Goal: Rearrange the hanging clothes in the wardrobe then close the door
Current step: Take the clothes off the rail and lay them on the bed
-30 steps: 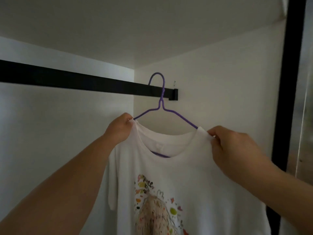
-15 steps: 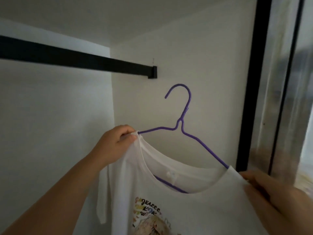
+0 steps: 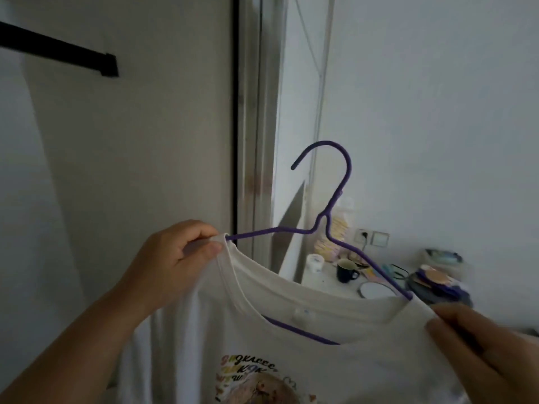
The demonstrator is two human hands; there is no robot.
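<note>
The white T-shirt (image 3: 291, 330) hangs on its purple hanger (image 3: 329, 225), carried in mid-air at the centre and lower half of the frame, and the hook is free, catching on nothing. The left hand (image 3: 175, 266) has its grip clenched around the shirt's shoulder right where the hanger arm pokes out, fingers curled over the fabric; the right hand (image 3: 478, 345), lower right, pinches the other shoulder seam just below the hanger's far end. So the garment is stretched between the two grips, hanger tilted down to the right. By my reading this is the rearranging step, with the shirt off the black rail (image 3: 58, 53), which sits well apart in the upper left. The next move calls for swinging it back left and lifting that hook over the rail at a new spot. Beyond the wardrobe's dark edge (image 3: 234, 112), a cluttered surface (image 3: 326, 282) with a dark mug (image 3: 347, 271) shows behind.
</note>
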